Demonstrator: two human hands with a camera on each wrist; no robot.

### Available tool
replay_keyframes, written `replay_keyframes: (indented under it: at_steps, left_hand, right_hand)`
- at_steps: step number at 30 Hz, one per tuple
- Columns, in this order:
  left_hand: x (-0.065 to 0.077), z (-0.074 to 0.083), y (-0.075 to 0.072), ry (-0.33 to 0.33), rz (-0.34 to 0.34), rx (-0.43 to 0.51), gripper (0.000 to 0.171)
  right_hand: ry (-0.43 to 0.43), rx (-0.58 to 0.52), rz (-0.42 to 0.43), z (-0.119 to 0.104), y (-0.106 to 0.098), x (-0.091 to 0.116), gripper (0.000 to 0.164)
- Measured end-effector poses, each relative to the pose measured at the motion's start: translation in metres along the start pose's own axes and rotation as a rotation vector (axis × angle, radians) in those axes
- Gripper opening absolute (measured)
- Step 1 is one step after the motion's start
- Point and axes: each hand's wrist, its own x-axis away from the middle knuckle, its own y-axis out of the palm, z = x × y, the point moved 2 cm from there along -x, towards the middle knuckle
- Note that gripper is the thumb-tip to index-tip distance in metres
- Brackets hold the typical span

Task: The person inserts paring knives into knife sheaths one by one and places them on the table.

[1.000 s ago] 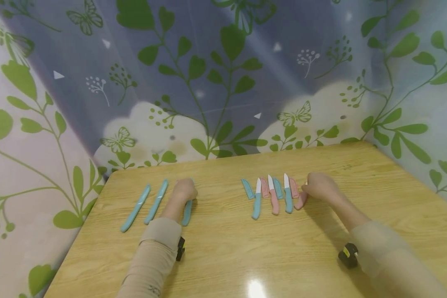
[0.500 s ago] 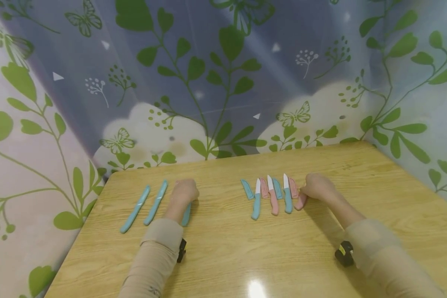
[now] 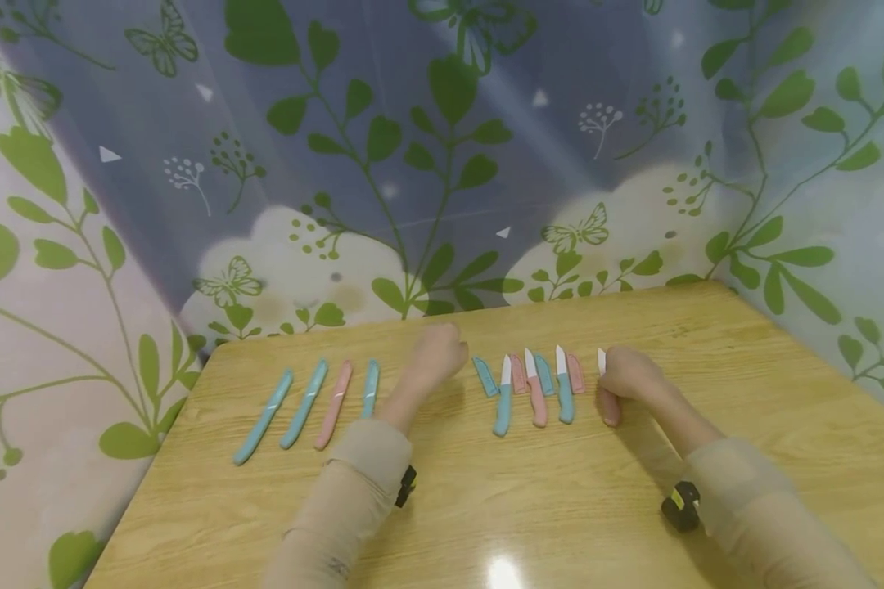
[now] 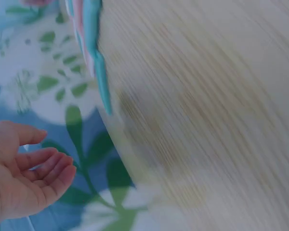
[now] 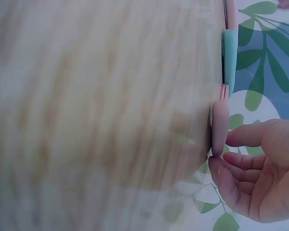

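Note:
My left hand (image 3: 433,360) is over the table, between the two groups of knives. Its fingers curl loosely around nothing, as the left wrist view shows of the same hand (image 4: 33,173). Left of it lie a row of sheathed knives: a pink one (image 3: 334,405), and blue ones such as the nearest (image 3: 370,388). My right hand (image 3: 629,375) pinches the pink handle of a paring knife (image 3: 610,407) with a white blade; thumb and fingers flank this pink handle (image 5: 220,127) in the right wrist view. Beside it are bare knives, one with a blue handle (image 3: 566,398).
Blue and pink sheaths, such as this blue sheath (image 3: 485,376) and this pink sheath (image 3: 576,374), lie between the bare knives. The wooden table (image 3: 449,491) meets a leaf-patterned curtain (image 3: 442,164) at its back edge.
My left hand has left the sheathed knives and moved right, uncovering the pink one and the blue one. The pink knife in my right hand has turned, its handle now towards me.

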Motion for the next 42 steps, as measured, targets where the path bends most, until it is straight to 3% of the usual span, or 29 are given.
replay_keyframes:
  at_steps: [8, 14, 20, 26, 32, 36, 42]
  left_hand:
    - [-0.004, 0.061, 0.031, 0.138, -0.126, -0.073, 0.013]
    - [-0.008, 0.088, 0.051, 0.228, -0.182, -0.225, 0.015]
    - [-0.01, 0.104, 0.072, 0.243, -0.234, -0.314, 0.016]
    - [-0.008, 0.121, 0.089, 0.185, -0.335, -0.348, 0.026]
    - [-0.007, 0.125, 0.102, 0.174, -0.435, -0.512, 0.058]
    - [-0.006, 0.127, 0.105, 0.198, -0.479, -0.53, 0.051]
    - [-0.005, 0.134, 0.106, 0.292, -0.473, -0.482, 0.04]
  right_hand:
    - [0.033, -0.034, -0.035, 0.011, -0.001, 0.003, 0.021]
    - [0.024, -0.021, -0.039, 0.011, -0.005, 0.006, 0.02]
    - [0.028, -0.019, -0.04, 0.013, -0.009, 0.008, 0.017]
    - [0.006, -0.041, -0.032, 0.017, -0.008, 0.011, 0.022]
    - [-0.013, -0.096, -0.073, 0.017, -0.005, 0.012, 0.008]
    - [-0.003, -0.093, -0.074, 0.018, -0.003, 0.011, 0.007]
    - [0.013, -0.028, -0.055, 0.021, -0.006, 0.01, 0.026]
